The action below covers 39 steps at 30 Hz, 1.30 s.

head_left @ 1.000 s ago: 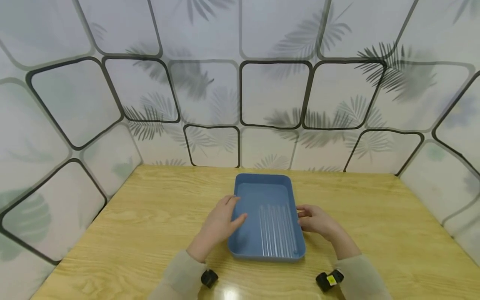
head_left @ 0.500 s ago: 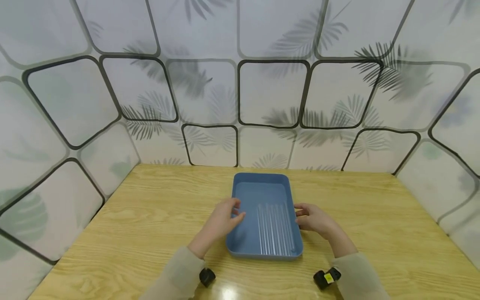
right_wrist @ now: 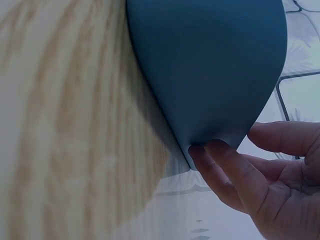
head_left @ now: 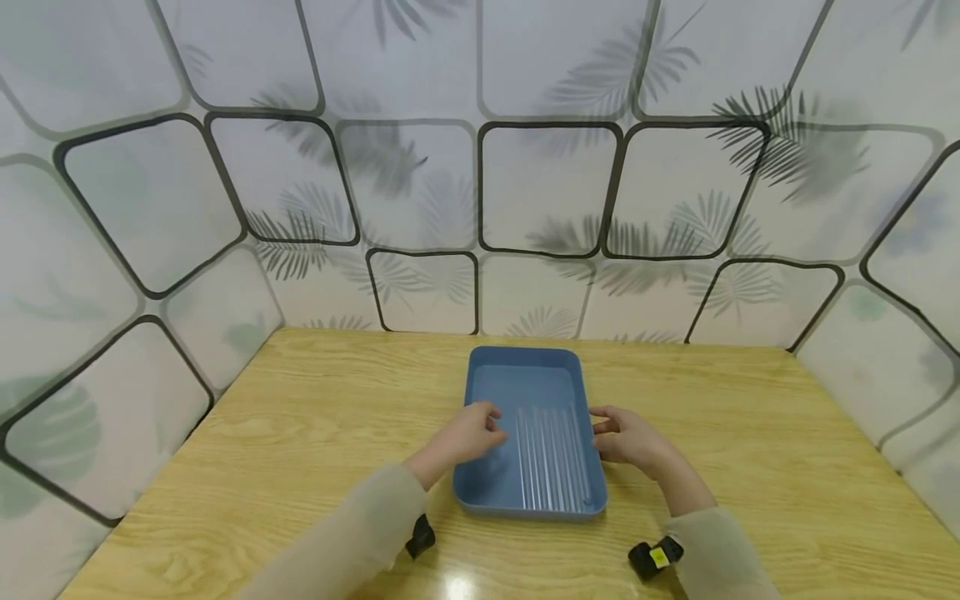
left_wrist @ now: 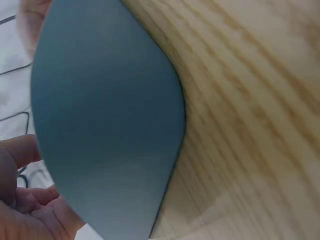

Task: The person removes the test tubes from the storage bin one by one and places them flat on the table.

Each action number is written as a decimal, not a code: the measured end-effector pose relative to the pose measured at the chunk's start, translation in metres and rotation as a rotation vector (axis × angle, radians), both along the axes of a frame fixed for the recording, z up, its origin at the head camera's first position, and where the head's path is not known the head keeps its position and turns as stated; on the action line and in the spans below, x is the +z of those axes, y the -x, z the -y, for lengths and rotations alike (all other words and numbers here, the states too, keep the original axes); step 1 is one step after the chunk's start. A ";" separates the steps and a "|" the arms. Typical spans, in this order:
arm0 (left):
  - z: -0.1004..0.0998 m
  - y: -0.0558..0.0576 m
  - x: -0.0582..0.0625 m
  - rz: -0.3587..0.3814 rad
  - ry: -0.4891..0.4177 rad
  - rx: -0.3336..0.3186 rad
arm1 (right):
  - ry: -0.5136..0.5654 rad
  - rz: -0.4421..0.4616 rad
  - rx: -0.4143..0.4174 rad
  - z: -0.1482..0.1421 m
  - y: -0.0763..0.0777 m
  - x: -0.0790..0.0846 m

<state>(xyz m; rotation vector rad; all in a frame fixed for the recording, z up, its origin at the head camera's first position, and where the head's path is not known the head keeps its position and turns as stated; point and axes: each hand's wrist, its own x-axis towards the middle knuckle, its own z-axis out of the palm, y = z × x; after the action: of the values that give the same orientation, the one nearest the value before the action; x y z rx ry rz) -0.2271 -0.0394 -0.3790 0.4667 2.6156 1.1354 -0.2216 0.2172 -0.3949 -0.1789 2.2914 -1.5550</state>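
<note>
A blue rectangular tray [head_left: 525,387] lies on the table, with several clear, thin tubes [head_left: 551,458] side by side in its right half. My left hand [head_left: 472,433] hangs over the tray's left half, fingers loosely bent and thumb apart, with nothing visible between them. In the left wrist view the tray's outer wall [left_wrist: 110,110] hides part of the left fingers [left_wrist: 47,200]. My right hand [head_left: 633,437] holds the tray's right side. In the right wrist view its fingertips [right_wrist: 220,150] rest on the outer wall [right_wrist: 210,60], and its thumb [right_wrist: 280,136] is at the rim.
The tray stands on a light wood-grain table [head_left: 337,400]. Patterned wall covering [head_left: 547,183] with dark outlines and leaf prints rises behind and at both sides. Black wrist cameras [head_left: 655,558] sit below both sleeves.
My left hand has come off the tray's left rim and moved right, over the tray's inside, its fingers bending more. The right hand stays at the right side.
</note>
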 end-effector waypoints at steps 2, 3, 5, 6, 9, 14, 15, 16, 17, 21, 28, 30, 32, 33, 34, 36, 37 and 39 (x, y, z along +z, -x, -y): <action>-0.004 0.002 -0.001 0.017 0.025 0.011 | -0.001 -0.001 0.004 -0.001 0.000 0.000; -0.005 0.002 -0.002 0.028 0.039 0.013 | -0.004 -0.003 0.004 -0.001 0.001 0.000; -0.009 0.004 -0.005 0.035 0.070 0.018 | -0.002 -0.002 0.003 -0.002 0.001 0.000; -0.011 0.004 -0.006 0.033 0.082 0.020 | 0.001 -0.001 0.003 -0.002 0.001 -0.001; -0.017 0.003 -0.011 0.038 0.100 0.029 | 0.012 0.002 0.004 -0.003 0.000 0.000; -0.026 0.000 -0.016 0.047 0.101 0.052 | 0.020 0.010 0.005 -0.003 -0.002 -0.001; -0.027 0.000 -0.016 0.047 0.101 0.053 | 0.020 0.010 0.005 -0.003 -0.002 -0.001; -0.029 -0.001 -0.017 0.046 0.099 0.056 | 0.017 0.009 0.006 -0.003 -0.002 -0.001; -0.030 -0.001 -0.017 0.046 0.096 0.058 | 0.015 0.009 -0.001 -0.003 -0.001 -0.002; -0.036 -0.002 -0.019 0.068 0.097 0.085 | 0.013 0.012 -0.011 -0.003 0.000 -0.003; -0.046 -0.006 -0.021 0.050 0.154 0.164 | 0.013 0.005 -0.020 -0.004 0.001 -0.005; -0.048 -0.008 -0.022 0.053 0.144 0.169 | 0.011 0.005 -0.021 -0.003 0.000 -0.005; -0.049 -0.010 -0.023 0.059 0.135 0.170 | 0.012 0.007 -0.020 -0.002 0.000 -0.005; -0.050 -0.010 -0.024 0.052 0.138 0.166 | 0.012 0.007 -0.022 -0.002 0.000 -0.005; -0.050 -0.010 -0.024 0.048 0.140 0.164 | 0.012 0.008 -0.024 -0.001 -0.001 -0.005; -0.051 -0.010 -0.024 0.036 0.152 0.158 | 0.013 0.008 -0.024 -0.001 -0.001 -0.005; -0.051 -0.010 -0.024 0.031 0.155 0.156 | 0.015 0.007 -0.022 -0.001 -0.001 -0.005; -0.051 -0.009 -0.024 0.025 0.162 0.154 | 0.015 0.004 -0.017 -0.001 -0.001 -0.005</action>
<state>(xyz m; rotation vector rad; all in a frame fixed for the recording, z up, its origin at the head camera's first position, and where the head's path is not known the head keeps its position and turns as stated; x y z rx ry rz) -0.2177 0.0118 -0.4030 0.2196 2.7329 0.9549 -0.2210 0.2187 -0.3998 -0.1602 2.2843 -1.5796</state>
